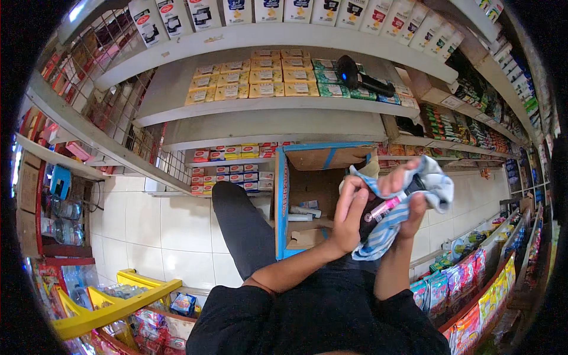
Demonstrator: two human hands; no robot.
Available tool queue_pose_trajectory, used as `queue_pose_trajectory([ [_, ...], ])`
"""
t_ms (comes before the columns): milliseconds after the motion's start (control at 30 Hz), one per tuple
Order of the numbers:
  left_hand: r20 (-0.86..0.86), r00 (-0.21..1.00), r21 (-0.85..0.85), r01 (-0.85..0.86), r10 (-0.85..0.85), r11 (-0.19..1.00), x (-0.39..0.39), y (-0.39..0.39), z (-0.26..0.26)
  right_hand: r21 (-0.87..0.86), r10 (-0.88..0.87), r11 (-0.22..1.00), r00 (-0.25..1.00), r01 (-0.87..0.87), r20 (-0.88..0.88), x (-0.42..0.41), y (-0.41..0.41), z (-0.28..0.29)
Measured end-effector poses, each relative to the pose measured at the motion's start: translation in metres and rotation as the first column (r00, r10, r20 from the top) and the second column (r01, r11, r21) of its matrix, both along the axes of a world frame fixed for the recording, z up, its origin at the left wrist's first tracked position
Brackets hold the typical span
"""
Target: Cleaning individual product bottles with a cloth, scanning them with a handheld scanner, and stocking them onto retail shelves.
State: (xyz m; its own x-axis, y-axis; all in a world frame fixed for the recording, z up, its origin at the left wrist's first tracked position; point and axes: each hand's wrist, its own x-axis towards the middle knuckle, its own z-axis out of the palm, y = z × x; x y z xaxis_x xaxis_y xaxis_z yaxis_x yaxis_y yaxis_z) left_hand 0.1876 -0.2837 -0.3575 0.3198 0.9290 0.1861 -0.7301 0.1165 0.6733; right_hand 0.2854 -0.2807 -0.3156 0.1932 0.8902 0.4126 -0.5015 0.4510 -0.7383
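Note:
My left hand (350, 217) grips a dark bottle (368, 215) with a pink-and-white label band, just above an open cardboard box. My right hand (412, 213) holds a blue-and-white striped cloth (386, 235) folded around the bottle's other end. That end is mostly hidden by cloth and fingers, and the motion is slightly blurred. The blue-edged cardboard box (280, 199) stands before me at my legs. Inside it lie a few white tubes or bottles (304, 213).
Bar soap boxes (266, 76) fill part of the shelf ahead. A black handheld barcode scanner (364, 80) rests on green soap packs. Shampoo bottles (268, 11) line the shelf above. At left is a yellow rack frame (128, 306); hanging sachets (466, 279) flank my right.

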Motion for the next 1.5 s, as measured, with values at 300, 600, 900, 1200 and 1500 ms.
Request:
queue_pose_trajectory([
  [300, -0.030, 0.809, 0.077, -0.584, 0.587, 0.808, -0.002, 0.013, -0.015, -0.034, -0.064, 0.988, 0.598, 0.153, 0.799, -0.021, -0.016, -0.038],
  [600, -0.080, 0.971, -0.037, -0.229, 0.225, 0.973, -0.015, 0.035, -0.003, -0.202, 0.151, 0.979, 0.595, 0.020, 0.789, -0.011, -0.008, -0.023],
  [900, 0.231, 0.969, -0.345, -0.006, 0.091, 0.939, -0.020, 0.048, -0.009, -0.052, -0.029, 0.990, 0.566, 0.127, 0.824, -0.004, -0.018, -0.031],
  [1200, 0.511, 0.806, -0.407, -0.080, 0.300, 0.910, -0.076, 0.085, -0.026, -0.280, -0.258, 0.903, 0.931, 0.327, 0.257, 0.036, -0.019, -0.071],
  [1500, 0.467, 0.866, -0.361, 0.004, 0.178, 0.932, -0.072, 0.089, -0.028, -0.393, -0.252, 0.614, 0.643, 0.684, 0.724, 0.098, -0.022, -0.122],
])
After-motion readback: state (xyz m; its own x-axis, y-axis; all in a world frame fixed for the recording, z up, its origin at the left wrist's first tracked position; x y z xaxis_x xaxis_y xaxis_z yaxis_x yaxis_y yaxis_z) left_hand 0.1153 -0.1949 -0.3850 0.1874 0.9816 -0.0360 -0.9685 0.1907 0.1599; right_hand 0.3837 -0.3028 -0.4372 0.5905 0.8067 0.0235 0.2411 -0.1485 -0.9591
